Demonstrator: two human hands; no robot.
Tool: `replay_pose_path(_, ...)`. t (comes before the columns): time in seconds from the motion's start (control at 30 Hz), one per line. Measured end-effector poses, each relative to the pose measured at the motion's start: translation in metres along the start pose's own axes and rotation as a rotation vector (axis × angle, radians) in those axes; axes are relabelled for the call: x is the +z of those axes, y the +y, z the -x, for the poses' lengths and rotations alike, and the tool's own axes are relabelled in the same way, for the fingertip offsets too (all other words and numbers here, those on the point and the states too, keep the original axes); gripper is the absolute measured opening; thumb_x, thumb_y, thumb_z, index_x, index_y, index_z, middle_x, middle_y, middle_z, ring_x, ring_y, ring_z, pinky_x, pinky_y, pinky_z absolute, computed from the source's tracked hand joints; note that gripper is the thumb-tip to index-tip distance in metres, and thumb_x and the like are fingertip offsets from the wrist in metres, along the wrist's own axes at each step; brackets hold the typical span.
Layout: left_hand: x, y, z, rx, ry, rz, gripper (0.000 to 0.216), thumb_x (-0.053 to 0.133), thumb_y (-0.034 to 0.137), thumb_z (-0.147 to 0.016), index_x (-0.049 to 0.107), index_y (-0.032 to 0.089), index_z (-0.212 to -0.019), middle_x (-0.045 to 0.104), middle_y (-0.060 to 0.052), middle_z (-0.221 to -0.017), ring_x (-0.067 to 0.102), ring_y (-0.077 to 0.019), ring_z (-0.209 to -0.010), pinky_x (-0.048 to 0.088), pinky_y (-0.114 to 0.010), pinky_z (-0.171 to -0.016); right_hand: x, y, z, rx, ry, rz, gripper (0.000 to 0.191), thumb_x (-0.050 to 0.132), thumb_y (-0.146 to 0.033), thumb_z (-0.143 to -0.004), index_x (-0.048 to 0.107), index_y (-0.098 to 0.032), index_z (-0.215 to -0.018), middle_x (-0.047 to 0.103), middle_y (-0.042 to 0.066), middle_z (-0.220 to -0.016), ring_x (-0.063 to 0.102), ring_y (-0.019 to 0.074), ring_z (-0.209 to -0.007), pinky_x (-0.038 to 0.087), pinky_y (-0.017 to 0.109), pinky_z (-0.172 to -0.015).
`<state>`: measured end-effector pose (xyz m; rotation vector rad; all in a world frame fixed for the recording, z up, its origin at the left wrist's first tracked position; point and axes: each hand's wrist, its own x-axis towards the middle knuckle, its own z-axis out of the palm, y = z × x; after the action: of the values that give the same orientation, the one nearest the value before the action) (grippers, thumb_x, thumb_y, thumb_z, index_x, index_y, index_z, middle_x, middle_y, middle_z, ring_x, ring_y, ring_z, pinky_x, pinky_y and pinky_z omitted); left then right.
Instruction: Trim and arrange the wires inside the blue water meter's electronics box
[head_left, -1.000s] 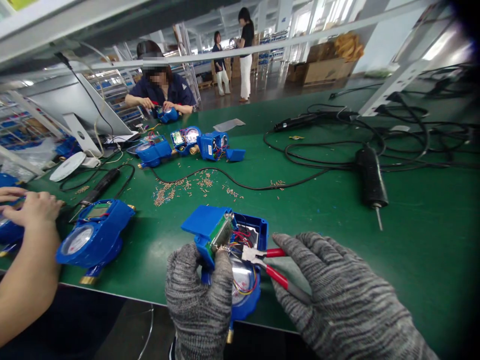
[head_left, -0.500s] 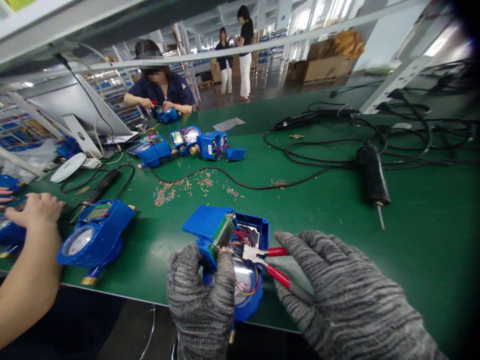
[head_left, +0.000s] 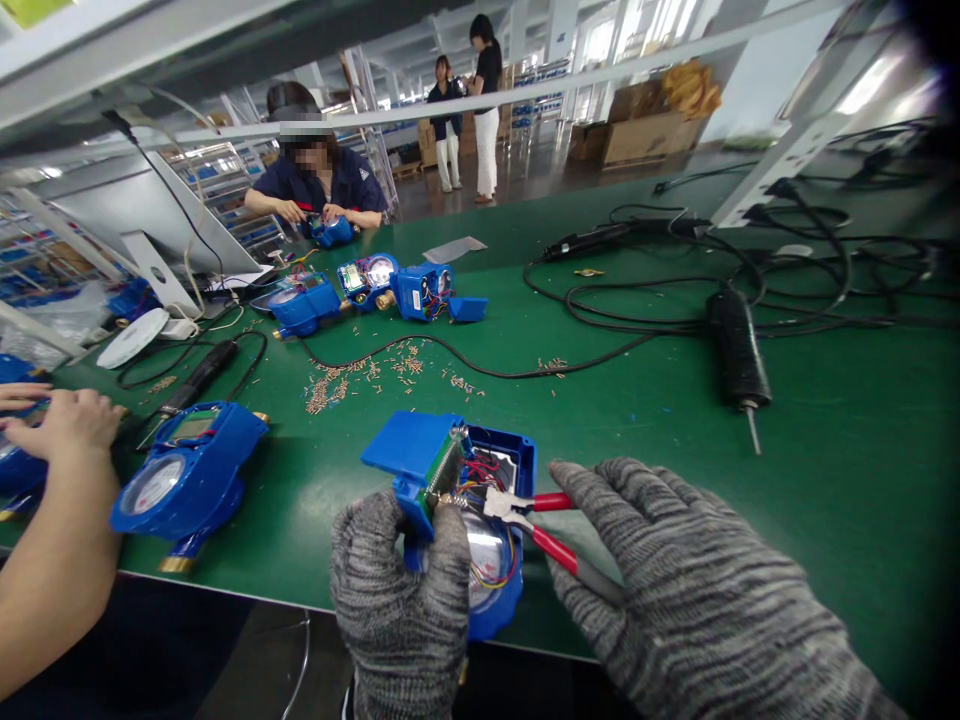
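Both my hands wear grey knit gloves. My left hand is wrapped round an opened blue water meter at the table's near edge, thumb against its green circuit board under the raised blue lid. My right hand grips red-handled pliers, whose jaws reach among the coloured wires inside the meter's housing.
A co-worker's bare arm rests at the left beside another blue meter. Several meters, scattered small brass parts, black cables and an electric screwdriver lie on the green table. One person sits opposite; two stand beyond.
The view has shifted slightly. My hands, the pliers and the meter stay in nearly the same place; the co-worker's hand at the left moved a little.
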<state>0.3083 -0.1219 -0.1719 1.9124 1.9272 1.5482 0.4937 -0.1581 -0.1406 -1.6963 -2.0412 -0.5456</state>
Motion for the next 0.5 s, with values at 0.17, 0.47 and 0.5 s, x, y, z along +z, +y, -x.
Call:
replay_pose_path(0.17,-0.003,0.003,-0.001,0.05,-0.013,-0.052,0.025,0.064,0.041,-0.081,0.066,0.017,-0.085,0.067,-0.007,-0.076,0.062,-0.0237,-0.073,0.048,-0.042,-0.075,-0.003,-0.001,-0.008,0.028,-0.076,0.04,0.034,0.055,-0.027,-0.074,0.068,-0.017,-0.104,0.067,0.012,-0.088,0.061,0.0274,-0.071,0.05,0.039,-0.059)
replay_pose_path(0.47,-0.004,0.006,-0.003,0.136,0.012,-0.036,0.015,0.063,0.032,-0.084,0.063,0.018,-0.08,0.064,-0.003,-0.075,0.06,-0.0184,-0.072,0.045,-0.033,-0.071,-0.016,-0.011,-0.025,0.046,-0.13,0.076,0.016,0.061,-0.015,-0.064,0.071,-0.021,-0.074,0.066,0.008,-0.066,0.055,0.0197,-0.049,0.045,0.031,-0.045)
replay_pose_path(0.5,-0.004,0.005,-0.003,0.12,0.008,-0.028,0.015,0.064,0.032,-0.084,0.063,0.018,-0.081,0.063,-0.003,-0.075,0.059,-0.0179,-0.071,0.045,-0.033,-0.071,-0.017,-0.013,-0.025,0.063,-0.141,0.065,0.015,0.061,-0.015,-0.064,0.071,-0.022,-0.073,0.066,0.008,-0.065,0.055,0.0195,-0.047,0.045,0.031,-0.044)
